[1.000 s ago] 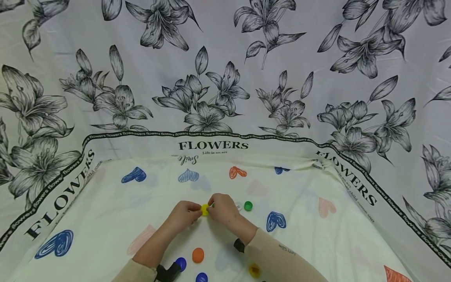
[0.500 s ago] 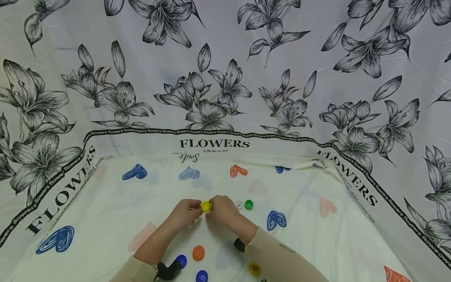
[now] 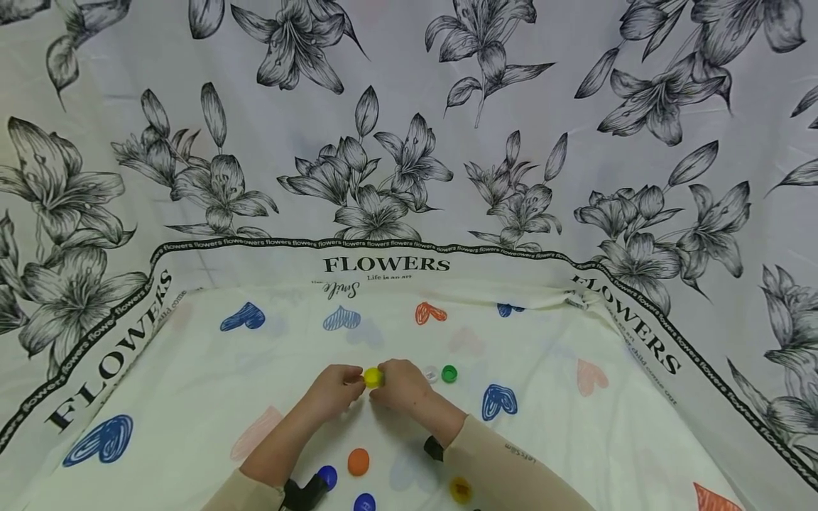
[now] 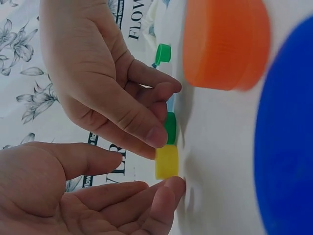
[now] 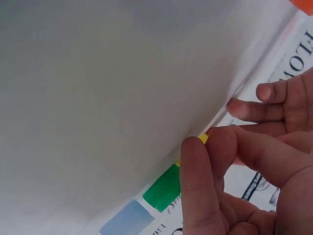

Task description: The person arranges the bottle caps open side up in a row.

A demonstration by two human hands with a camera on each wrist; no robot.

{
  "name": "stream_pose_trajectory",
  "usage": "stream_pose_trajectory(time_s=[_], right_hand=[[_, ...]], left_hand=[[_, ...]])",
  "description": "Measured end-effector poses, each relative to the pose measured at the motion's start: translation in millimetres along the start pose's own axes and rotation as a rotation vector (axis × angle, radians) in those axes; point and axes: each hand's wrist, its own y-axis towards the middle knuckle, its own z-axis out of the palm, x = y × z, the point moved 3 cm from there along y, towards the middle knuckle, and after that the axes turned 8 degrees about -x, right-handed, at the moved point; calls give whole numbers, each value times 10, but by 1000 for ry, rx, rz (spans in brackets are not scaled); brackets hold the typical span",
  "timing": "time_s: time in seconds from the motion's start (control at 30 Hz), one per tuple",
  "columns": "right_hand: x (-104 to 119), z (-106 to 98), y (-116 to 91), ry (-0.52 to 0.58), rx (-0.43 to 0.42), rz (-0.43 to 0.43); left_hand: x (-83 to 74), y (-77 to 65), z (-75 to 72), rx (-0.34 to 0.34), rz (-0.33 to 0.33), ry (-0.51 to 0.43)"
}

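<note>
A yellow bottle cap [image 3: 373, 377] stands on the cloth between the two hands. Fingers of my right hand [image 3: 404, 387] pinch its right side, though they hide part of the contact. From the left, fingertips of my left hand [image 3: 330, 394] touch the cap, while the left thumb [image 4: 93, 162] stays apart from it. Directly beside the yellow cap is a green bottle cap [image 5: 164, 188], partly behind the right hand in the left wrist view. A pale blue cap [image 5: 128, 219] follows in line.
Right of the hands lie a clear cap [image 3: 431, 374] and another green cap [image 3: 449, 374]. Nearer the person are an orange cap [image 3: 358, 462], two blue caps [image 3: 364, 502] and a dark yellow cap [image 3: 461, 490]. Heart-printed cloth [image 3: 537, 454] covers the table; a flowered curtain hangs behind.
The right fingers have drawn slightly right, so more of the yellow cap shows than a second ago. The left hand has hardly moved.
</note>
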Motion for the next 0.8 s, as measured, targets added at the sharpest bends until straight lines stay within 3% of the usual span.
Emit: stream_pose_trajectory(time_s=[0.33, 0.47, 0.63, 0.8], right_hand=[[41, -75, -150, -3, -41, -48], [91, -80, -262, 55, 12, -98], [112, -58, -412, 128, 120, -124], [115, 11, -557, 137, 215, -149]], left_hand=[[-76, -167, -154, -75, 135, 52], [-11, -260, -205, -74, 118, 70], [86, -378, -183, 13, 87, 84], [113, -515, -129, 158, 140, 78]])
